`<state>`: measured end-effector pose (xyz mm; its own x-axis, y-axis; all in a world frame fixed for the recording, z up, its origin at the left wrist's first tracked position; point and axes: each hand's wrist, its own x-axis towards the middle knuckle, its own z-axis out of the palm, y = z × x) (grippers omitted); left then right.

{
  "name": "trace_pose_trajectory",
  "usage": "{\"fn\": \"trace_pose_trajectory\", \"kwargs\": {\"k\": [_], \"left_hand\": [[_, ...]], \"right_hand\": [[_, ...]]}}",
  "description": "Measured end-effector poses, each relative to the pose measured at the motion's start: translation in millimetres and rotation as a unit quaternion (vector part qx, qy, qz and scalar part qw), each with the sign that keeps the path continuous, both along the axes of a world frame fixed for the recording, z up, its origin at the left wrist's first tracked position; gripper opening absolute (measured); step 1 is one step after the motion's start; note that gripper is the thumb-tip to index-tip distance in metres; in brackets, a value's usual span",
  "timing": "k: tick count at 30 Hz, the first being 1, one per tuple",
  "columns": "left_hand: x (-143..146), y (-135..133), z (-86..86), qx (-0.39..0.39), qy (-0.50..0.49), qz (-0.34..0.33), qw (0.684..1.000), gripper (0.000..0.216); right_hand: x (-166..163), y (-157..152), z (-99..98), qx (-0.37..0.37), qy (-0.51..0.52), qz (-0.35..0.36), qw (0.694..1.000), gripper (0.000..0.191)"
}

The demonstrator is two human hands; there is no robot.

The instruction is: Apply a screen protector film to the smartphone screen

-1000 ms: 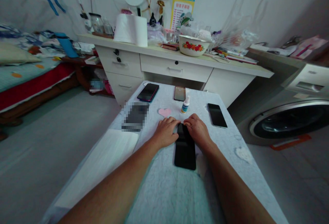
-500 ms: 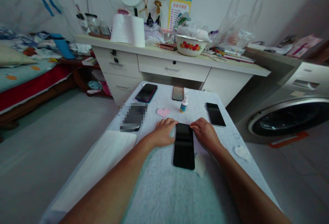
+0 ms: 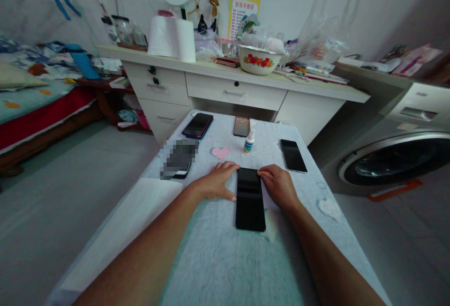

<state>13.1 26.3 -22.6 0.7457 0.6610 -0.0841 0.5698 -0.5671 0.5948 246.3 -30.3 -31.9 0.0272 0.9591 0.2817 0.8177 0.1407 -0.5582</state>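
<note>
The black smartphone [image 3: 251,205] lay flat on the cloth-covered desk [image 3: 207,264], screen up and dark, its long side running away from the person. The left hand [image 3: 218,182] was partly spread, thumb well apart from the forefinger; the forefinger's tip met the phone's far left corner and the thumb tip came to its left edge, without grasping it. The right hand [image 3: 279,185] was half curled at the far right corner, thumb and forefinger drawn close together there; whether they pinched anything could not be told.

Beyond the phone, a small white spray bottle [image 3: 249,142] stood upright near a pink heart [image 3: 220,153] on the cloth. Behind the bottle lay a phone case [image 3: 242,127]. Another smartphone [image 3: 294,156] with a pale rim lay to the right. At the far left was a dark phone with a reddish edge [image 3: 198,125], and nearer, a dark flat object [image 3: 179,160], mostly blurred out by pixelation.
</note>
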Motion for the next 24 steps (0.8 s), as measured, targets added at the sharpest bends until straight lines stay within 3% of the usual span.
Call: {"fn": "trace_pose_trajectory", "kwargs": {"k": [7, 12, 24], "left_hand": [[4.0, -1.5, -2.6, 0.000, -0.036, 0.061, 0.997, 0.082], [3.8, -0.9, -4.0, 0.002, -0.040, 0.082, 0.996, 0.066], [3.6, -7.2, 3.8, 0.026, 0.012, 0.108, 0.994, 0.040]], "right_hand": [[-7.0, 2.2, 3.0, -0.004, -0.014, 0.000, 1.000, 0.017], [1.6, -3.7, 7.9, -0.016, -0.013, 0.056, 0.998, 0.015], [17.3, -12.2, 23.2, -0.140, 0.060, 0.147, 0.977, 0.013]]}}
